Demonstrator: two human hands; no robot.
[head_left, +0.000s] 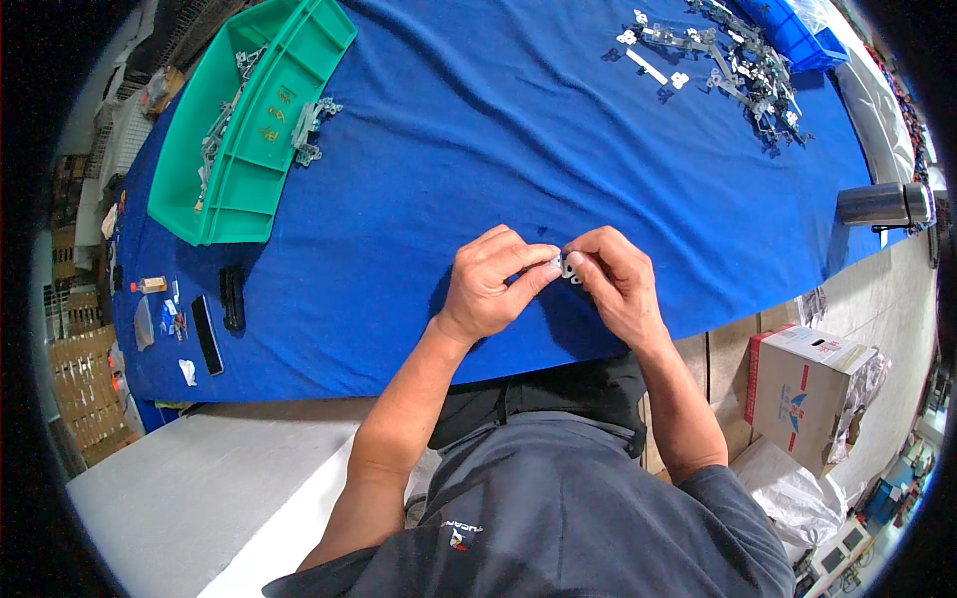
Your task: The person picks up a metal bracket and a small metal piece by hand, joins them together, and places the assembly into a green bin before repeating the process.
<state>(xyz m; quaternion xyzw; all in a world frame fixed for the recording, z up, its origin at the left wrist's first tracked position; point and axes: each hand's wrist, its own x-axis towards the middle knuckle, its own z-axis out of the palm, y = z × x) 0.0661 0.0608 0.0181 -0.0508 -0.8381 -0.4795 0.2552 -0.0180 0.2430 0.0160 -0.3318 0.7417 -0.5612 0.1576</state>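
Note:
Over the near part of the blue cloth [478,130], my two hands meet at a small metal bracket [567,267], silvery with holes in it. My left hand [488,281] pinches its left end between thumb and forefinger. On the other side, the thumb and fingers of my right hand [616,284] close on the same piece. Most of the bracket is hidden behind the fingertips, so its full shape cannot be made out.
A green bin [264,149] holding metal parts stands at left, with brackets [312,130] beside it. Toward the far right lies a heap of metal parts [748,75] by a blue bin [812,45]. A steel flask [882,205] and a phone [206,335] rest near the edges.

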